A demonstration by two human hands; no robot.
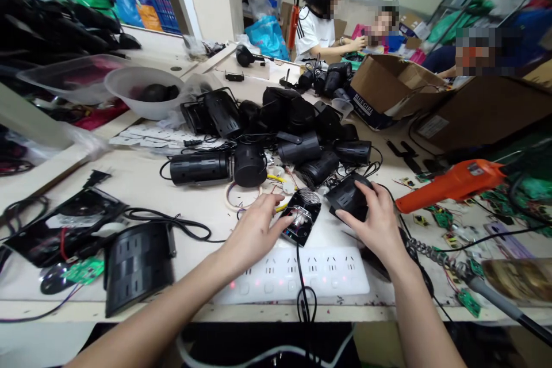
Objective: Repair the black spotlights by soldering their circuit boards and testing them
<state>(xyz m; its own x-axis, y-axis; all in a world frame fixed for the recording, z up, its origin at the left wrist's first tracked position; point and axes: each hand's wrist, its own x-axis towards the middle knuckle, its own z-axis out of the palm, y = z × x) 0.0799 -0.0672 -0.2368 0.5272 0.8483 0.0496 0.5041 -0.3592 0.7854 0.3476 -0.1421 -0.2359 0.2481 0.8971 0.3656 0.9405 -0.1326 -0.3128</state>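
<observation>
My left hand [263, 221] is at the left edge of an opened black housing half [307, 229] with wires and small parts inside; thumb and fingers are curved around that edge. A black cable runs from this half down over the white power strip [297, 290]. My right hand [375, 215] grips a black housing cover [348, 195] between thumb and fingers, just right of the opened half. Several black cylindrical housings [200, 168] lie behind my hands. Another black housing [138, 267] rests at the left front, beside a green circuit board [85, 270].
An orange electric screwdriver [452, 184] lies at the right, near scattered circuit boards [442, 217] and a soldering iron [495, 299] in a coil holder. Cardboard boxes [388, 86] and a white bowl [125, 89] stand farther back. Across the bench, a person in a white shirt [313, 31] works.
</observation>
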